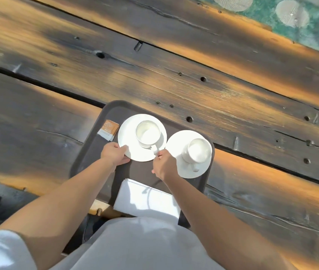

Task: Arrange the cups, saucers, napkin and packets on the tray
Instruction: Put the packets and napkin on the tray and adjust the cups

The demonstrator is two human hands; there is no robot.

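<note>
A dark brown tray (88, 152) lies on the wooden table. On it stand two white saucers, each bearing an empty white cup. My left hand (113, 153) grips the near-left rim of the left saucer (129, 137). My right hand (163, 165) pinches the handle of the left cup (148, 133). The right cup (197, 150) sits on the right saucer (176, 145), untouched, just right of my right hand. Orange packets (109, 129) lie at the tray's far left, touching the left saucer's edge. A white folded napkin (147, 197) rests at the tray's near end.
The table (174, 75) is of dark, worn planks with gaps and bolt holes. A green patterned floor (271, 14) shows past its far right edge. The tray's near end overhangs the table edge toward my white-clothed body.
</note>
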